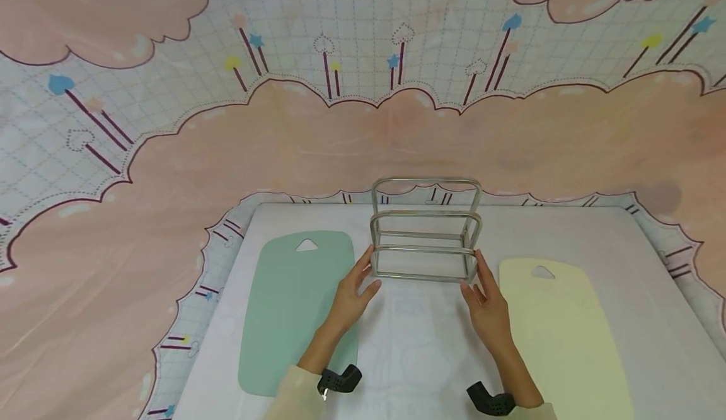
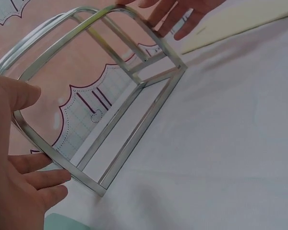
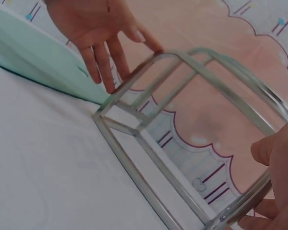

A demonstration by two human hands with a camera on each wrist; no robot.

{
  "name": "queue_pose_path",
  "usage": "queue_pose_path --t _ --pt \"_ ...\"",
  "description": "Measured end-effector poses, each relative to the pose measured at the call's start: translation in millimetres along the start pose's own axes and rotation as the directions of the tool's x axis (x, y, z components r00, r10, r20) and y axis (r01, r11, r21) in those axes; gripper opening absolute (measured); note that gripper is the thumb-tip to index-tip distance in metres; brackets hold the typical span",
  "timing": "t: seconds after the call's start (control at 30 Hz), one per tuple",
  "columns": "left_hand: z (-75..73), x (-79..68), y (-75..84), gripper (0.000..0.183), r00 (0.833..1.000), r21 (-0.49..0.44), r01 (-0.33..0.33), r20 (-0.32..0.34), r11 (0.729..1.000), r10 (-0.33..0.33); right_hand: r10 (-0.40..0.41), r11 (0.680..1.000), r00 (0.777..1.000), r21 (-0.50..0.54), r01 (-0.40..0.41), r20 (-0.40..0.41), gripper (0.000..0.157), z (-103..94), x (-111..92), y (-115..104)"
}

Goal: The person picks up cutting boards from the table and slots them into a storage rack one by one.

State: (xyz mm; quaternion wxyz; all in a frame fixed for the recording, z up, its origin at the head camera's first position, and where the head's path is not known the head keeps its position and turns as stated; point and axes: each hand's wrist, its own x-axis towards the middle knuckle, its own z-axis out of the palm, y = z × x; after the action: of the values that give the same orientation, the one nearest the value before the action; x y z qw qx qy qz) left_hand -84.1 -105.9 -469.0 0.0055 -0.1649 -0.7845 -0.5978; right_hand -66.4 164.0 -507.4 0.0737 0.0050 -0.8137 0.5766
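Observation:
A silver metal rack (image 1: pixel 426 250) of rounded bar frames stands upright on the white table, in front of me. My left hand (image 1: pixel 348 300) is at the rack's left side, fingers extended along its frame and thumb apart in front. On the opposite side, my right hand (image 1: pixel 489 316) touches the frame with its fingertips, fingers mostly straight. Both wrist views show the fingers along the outer side bars. A green cutting board (image 1: pixel 295 306) lies flat under and beside my left forearm. To the right lies a pale yellow cutting board (image 1: pixel 558 325), partly covered by my right forearm.
The white table (image 1: pixel 420 344) ends just behind the rack. Beyond and around it hangs or lies a peach cloth (image 1: pixel 340 142) printed with cloud edges and candle shapes. A black wrist device (image 1: pixel 340 380) sits on my left wrist, another (image 1: pixel 491 401) on my right.

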Motion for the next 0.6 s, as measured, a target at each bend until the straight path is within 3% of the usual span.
queue_pose_path --t 0.23,0.37,0.6 --pt "-0.2 0.3 8.2 0.056 0.993 0.104 0.043 -0.114 0.994 -0.031 -0.006 0.999 1.000 0.047 0.007 -0.026 0.053 -7.7 2.2 -9.4" --pt "-1.4 -1.7 11.9 0.054 0.983 0.081 0.059 -0.176 0.995 -0.044 -0.018 0.999 0.998 0.046 0.020 -0.055 0.047 -10.9 0.9 -17.2" --pt "-10.5 -11.1 11.4 0.053 0.971 0.058 0.087 -0.228 0.995 -0.071 -0.134 0.984 0.985 0.101 0.146 -0.109 0.044 -4.1 -4.2 -38.9"
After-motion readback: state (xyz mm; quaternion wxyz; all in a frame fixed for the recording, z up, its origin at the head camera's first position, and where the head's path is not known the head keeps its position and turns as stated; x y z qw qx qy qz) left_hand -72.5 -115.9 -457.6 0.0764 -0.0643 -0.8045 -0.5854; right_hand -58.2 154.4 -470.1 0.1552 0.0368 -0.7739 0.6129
